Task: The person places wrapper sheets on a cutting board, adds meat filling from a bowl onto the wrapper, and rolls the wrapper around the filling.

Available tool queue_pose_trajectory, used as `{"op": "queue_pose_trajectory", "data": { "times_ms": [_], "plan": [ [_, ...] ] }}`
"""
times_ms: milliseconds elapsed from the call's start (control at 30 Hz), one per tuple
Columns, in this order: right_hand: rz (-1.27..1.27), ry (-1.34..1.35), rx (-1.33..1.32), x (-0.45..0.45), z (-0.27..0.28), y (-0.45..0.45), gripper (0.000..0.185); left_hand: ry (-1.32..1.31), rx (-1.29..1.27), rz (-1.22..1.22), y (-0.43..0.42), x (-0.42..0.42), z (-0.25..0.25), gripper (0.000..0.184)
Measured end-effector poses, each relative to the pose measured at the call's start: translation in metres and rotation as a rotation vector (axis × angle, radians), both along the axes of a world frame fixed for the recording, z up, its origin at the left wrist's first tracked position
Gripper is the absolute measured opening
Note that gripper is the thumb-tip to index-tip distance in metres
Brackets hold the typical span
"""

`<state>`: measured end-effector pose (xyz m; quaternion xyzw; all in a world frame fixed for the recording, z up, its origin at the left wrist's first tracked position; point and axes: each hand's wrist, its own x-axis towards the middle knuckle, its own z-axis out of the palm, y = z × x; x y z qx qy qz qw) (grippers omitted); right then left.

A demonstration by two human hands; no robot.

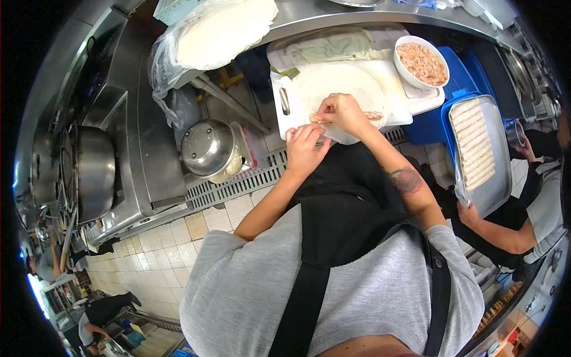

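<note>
One line of pinkish shredded filling (373,115), end pinched by the right hand (343,114), should lie even; left hand (306,147), can't tell its grip.

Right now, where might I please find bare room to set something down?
The silver metal tray, held by a co-worker's hand, is bare right of its long white rolls. The white rectangular board is crowded by a pale round sheet, the left hand and the right hand.
</note>
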<state>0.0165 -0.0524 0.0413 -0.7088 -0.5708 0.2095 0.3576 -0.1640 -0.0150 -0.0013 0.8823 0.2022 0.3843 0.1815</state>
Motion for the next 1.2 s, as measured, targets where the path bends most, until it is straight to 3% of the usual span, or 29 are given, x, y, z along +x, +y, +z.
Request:
{"op": "queue_pose_trajectory", "data": {
  "times_ms": [100, 200, 233, 300, 367, 467, 600, 900, 1000, 1200],
  "plan": [
    [0.058, -0.188, 0.047, 0.002, -0.008, 0.003, 0.015, -0.028, -0.129, -0.008, 0.005, -0.001, 0.0, 0.025],
    [0.064, -0.148, -0.014, 0.003, -0.004, 0.003, 0.024, -0.046, -0.319, 0.025, 0.012, 0.003, 0.003, 0.033],
    [0.067, -0.026, -0.054, 0.004, 0.002, 0.001, 0.026, -0.054, -0.383, 0.045, 0.016, 0.007, 0.007, 0.035],
    [0.081, 0.217, -0.135, 0.006, 0.011, -0.003, 0.03, -0.072, -0.316, 0.071, 0.023, 0.016, 0.022, 0.039],
    [0.109, 0.15, -0.064, 0.011, 0.011, -0.006, 0.032, -0.042, -0.223, 0.071, 0.032, 0.025, 0.026, 0.042],
    [0.17, 0.038, -0.026, 0.022, 0.0, -0.007, 0.034, 0.193, -0.267, -0.095, 0.05, 0.025, 0.016, 0.039],
    [0.151, -0.144, 0.019, 0.016, -0.011, -0.007, 0.032, 0.159, -0.337, -0.132, 0.058, 0.024, 0.01, 0.032],
    [0.107, -0.159, 0.038, 0.006, -0.013, -0.008, 0.02, 0.184, -0.329, -0.134, 0.053, 0.02, 0.032, 0.024],
    [0.156, -0.182, 0.133, 0.005, -0.005, -0.012, 0.02, 0.185, -0.322, -0.106, 0.055, 0.021, 0.027, 0.022],
    [0.129, -0.237, 0.06, 0.0, -0.011, -0.008, 0.027, 0.122, -0.432, -0.082, 0.057, 0.02, 0.016, 0.02]
  ]
}}
